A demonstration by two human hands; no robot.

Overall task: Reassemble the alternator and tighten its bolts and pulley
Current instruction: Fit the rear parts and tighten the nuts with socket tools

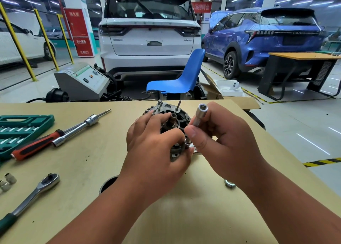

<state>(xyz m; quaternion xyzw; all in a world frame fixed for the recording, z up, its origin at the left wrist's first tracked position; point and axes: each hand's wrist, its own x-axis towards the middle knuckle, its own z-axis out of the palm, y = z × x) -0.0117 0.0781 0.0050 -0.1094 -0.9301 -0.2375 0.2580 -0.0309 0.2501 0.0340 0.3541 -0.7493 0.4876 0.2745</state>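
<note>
**Alternator [181,117] at frame centre on the tan worktop [92,170], a grip on either side.**

The cast-metal alternator looks heavy, rigid and probably greasy. It is best steadied by its ribbed outer housing, not by the exposed shaft or the thin bolts [178,105] standing at its far edge (those could bend or tip). The left grip [155,146] lies over the housing's near-left side, fingers curled round it and fingertips beside a small bolt head [186,142] at the lower-right rim. The right grip [221,138], just right of the housing, pinches a long socket [201,117] upright between thumb and fingers. Its smooth chrome may slip. The socket sits just up-right of that bolt head, seemingly not seated on it.
</note>
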